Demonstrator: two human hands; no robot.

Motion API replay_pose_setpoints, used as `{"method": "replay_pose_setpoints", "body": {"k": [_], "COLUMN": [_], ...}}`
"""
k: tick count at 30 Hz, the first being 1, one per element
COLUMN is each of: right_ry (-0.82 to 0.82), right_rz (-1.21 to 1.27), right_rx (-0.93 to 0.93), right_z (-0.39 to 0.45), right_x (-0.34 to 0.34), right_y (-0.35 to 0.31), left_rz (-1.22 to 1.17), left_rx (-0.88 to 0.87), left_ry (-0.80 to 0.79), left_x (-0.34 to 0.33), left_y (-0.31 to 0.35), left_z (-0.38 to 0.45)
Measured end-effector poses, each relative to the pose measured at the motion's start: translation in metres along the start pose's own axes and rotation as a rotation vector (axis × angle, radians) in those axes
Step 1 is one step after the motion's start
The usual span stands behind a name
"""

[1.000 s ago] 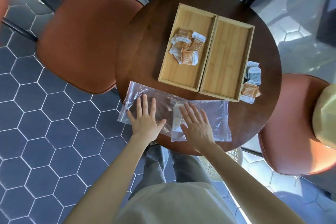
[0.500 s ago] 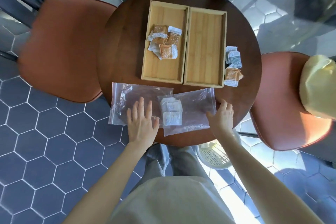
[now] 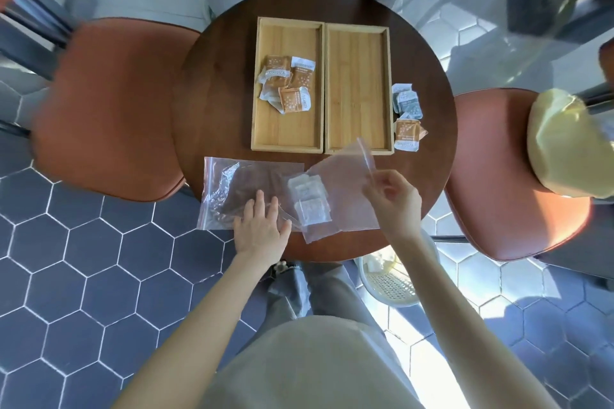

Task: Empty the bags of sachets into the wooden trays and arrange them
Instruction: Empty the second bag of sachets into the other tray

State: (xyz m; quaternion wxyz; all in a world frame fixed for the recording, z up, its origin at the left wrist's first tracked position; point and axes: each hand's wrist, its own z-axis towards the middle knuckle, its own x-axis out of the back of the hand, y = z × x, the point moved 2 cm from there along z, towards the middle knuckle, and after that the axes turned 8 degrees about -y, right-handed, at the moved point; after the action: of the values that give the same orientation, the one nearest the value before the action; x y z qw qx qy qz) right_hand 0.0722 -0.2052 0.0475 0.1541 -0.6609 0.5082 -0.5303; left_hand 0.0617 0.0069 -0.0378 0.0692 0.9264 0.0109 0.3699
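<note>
Clear bag (image 3: 345,189), one edge lifted, holds pale sachets (image 3: 309,199).

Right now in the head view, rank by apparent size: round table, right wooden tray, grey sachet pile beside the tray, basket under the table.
1. round table
2. right wooden tray
3. basket, partly hidden by the table and arm, so unsure
4. grey sachet pile
</note>
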Motion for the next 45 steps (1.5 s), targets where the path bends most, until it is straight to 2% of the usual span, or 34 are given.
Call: {"method": "replay_pose_setpoints", "body": {"k": [3,6,9,13,17,20,23,28,33,37,41,45], "right_ry": [-0.136,-0.233,-0.207,-0.123,-0.195,-0.241,-0.266,-0.274,-0.291,-0.348,-0.382,-0.479], "right_rz": [0.055,-0.005,-0.034,-0.078,-0.016,0.096,0.129,0.094,0.092,0.057,0.073,0.199], "right_rx": [0.128,0.252,0.304,0.263,0.115,0.024,0.042,0.069,0.012,0.026,-0.048,-0.147], "right_z": [-0.021,-0.034,-0.04,-0.042,-0.044,-0.045,-0.046,-0.05,-0.049,-0.047,-0.046,-0.046], "right_x": [0.002,-0.001,0.0,-0.003,-0.008,-0.009,-0.009,-0.006,-0.004,0.0,0.0,0.004], "right_y": [-0.033,-0.055,-0.061,-0.052,-0.04,-0.042,-0.049,-0.056,-0.053,-0.049,-0.046,-0.043], "left_rz": [-0.011,0.071,0.081,0.048,-0.24,-0.648,-1.008,-1.117,-1.095,-1.132,-1.14,-1.32], "left_rx": [-0.021,-0.048,-0.053,-0.073,-0.207,-0.294,-0.346,-0.327,-0.271,-0.209,-0.177,-0.113], "left_ry": [-0.032,-0.031,-0.085,-0.064,0.07,0.115,0.173,0.31,0.277,0.149,0.119,-0.019], "left_x": [0.013,0.029,0.04,0.048,0.061,0.077,0.087,0.088,0.091,0.092,0.09,0.091], "left_y": [0.0,0.0,-0.002,0.001,0.014,0.028,0.041,0.052,0.054,0.055,0.059,0.057], "left_z": [0.0,0.003,0.007,0.004,-0.011,-0.033,-0.053,-0.07,-0.076,-0.078,-0.081,-0.082]}}
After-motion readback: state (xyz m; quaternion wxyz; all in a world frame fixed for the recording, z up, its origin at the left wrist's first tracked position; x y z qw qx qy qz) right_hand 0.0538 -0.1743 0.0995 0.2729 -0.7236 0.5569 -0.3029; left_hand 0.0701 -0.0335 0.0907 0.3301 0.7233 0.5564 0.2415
